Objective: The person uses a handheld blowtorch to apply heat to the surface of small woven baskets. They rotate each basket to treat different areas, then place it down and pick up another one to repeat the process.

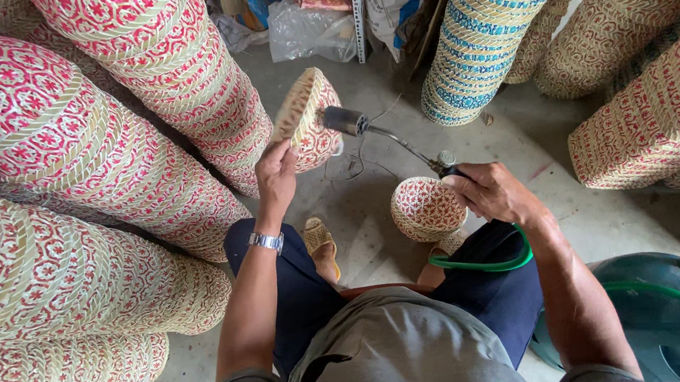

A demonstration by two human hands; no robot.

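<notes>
Stacks of red-patterned woven baskets [81,134] crowded the concrete floor [555,151]. The left hand [275,177] clamped a small woven basket [307,119] tilted toward the gas torch [389,137], so its nozzle faced the rim; the right hand [487,192] gripped the torch's handle.

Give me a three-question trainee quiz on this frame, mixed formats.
1. True or false: the left hand holds a woven basket tilted on its side.
2. What does the right hand grip? A) a paintbrush B) a gas torch on a green hose C) scissors
3. Fill in: a second small basket sits on the ___, just left of the right hand.

Key: 1 true. 2 B. 3 floor.
</notes>
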